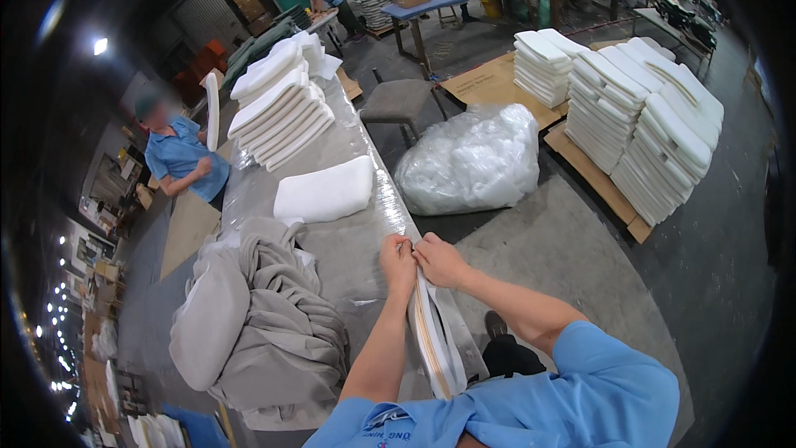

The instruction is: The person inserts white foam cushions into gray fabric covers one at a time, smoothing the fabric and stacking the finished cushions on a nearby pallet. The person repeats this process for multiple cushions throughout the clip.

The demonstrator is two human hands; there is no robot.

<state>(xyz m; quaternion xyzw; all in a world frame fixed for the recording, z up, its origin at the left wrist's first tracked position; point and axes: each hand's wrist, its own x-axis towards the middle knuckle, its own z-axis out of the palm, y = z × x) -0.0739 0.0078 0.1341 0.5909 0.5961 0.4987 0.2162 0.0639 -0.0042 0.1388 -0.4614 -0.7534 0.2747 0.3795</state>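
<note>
My left hand point(398, 259) and my right hand point(438, 260) meet close together near the table's right edge. Both have their fingers pinched at the far end of a pale cushion cover point(433, 340) with a tan zipper-like line along it. The cover runs from my fingers back toward my body, along the table edge. What exactly lies between the fingertips is too small to make out. Left of my forearms, a heap of grey fabric covers point(274, 315) lies on the table. Beyond it, a single white foam pad point(323, 191) rests flat.
The long table point(340, 257) has stacked white pads point(278, 116) at its far end. A person point(182, 149) stands across it, holding a pad. Right of the table are a clear plastic bag point(473, 162), a chair point(402, 104) and tall pad stacks point(622, 108) on cardboard.
</note>
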